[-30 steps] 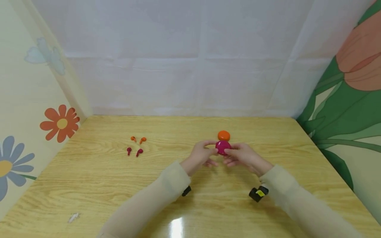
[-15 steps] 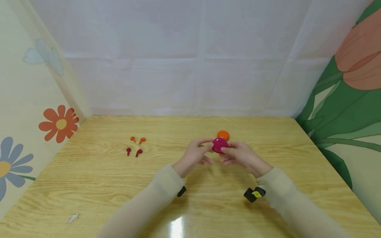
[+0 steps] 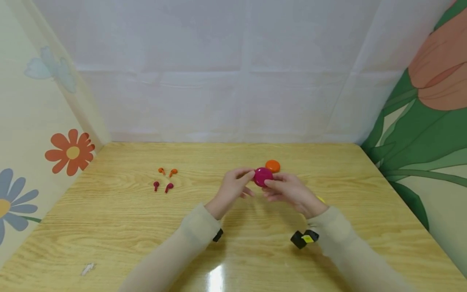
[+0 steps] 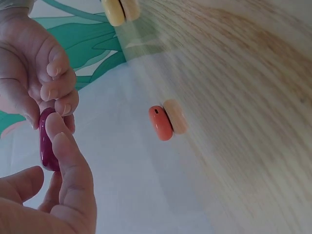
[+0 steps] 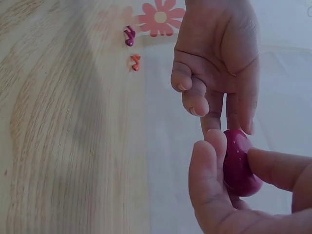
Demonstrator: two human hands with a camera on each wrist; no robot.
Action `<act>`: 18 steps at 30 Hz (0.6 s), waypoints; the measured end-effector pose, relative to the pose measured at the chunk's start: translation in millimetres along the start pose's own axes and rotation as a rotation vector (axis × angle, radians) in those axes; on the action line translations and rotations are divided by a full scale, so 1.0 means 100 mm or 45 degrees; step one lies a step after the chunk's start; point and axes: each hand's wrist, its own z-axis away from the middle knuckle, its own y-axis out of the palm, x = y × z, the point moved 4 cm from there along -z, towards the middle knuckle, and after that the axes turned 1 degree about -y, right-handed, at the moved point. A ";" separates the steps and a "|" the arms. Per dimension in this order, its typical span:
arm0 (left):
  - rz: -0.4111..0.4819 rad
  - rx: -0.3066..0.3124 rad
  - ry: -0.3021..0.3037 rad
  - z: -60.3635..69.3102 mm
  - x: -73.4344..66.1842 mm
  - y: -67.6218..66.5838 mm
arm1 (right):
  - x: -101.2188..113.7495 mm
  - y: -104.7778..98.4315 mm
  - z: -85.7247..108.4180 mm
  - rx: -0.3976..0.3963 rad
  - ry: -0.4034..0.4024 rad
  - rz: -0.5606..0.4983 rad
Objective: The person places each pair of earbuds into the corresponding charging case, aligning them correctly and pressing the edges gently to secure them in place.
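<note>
A glossy magenta round earbud case (image 3: 263,177) is held above the table between both hands. My right hand (image 3: 292,191) pinches it between thumb and fingers, as the right wrist view also shows this case (image 5: 239,168). My left hand (image 3: 231,188) has its thumb and fingertips at the opposite edge, its other fingers loosely bent. Behind the hands lies an orange case (image 3: 273,166), with a small dark slot on its side in the left wrist view. On the left of the table lie a pair of orange earbuds (image 3: 173,172) and a pair of magenta earbuds (image 3: 169,187).
A yellow case (image 4: 113,12) stands on the table, mostly hidden behind my right wrist in the head view. Near the front left of the wooden table (image 3: 120,227) is a small whitish mark (image 3: 88,269). A white sheet (image 3: 175,105) hangs along the back edge.
Both hands have carried the magenta case slightly left and up, uncovering more of the orange case. A bit of yellow now shows behind my right wrist.
</note>
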 end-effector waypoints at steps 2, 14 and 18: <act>0.009 -0.004 0.006 0.01 -0.01 -0.02 | 0.00 0.01 -0.01 0.006 -0.001 -0.017; -0.021 -0.022 0.058 0.03 -0.06 -0.07 | 0.04 0.08 -0.01 0.021 -0.024 -0.021; -0.047 -0.017 0.073 0.02 -0.09 -0.08 | 0.04 0.09 0.00 0.032 -0.031 -0.029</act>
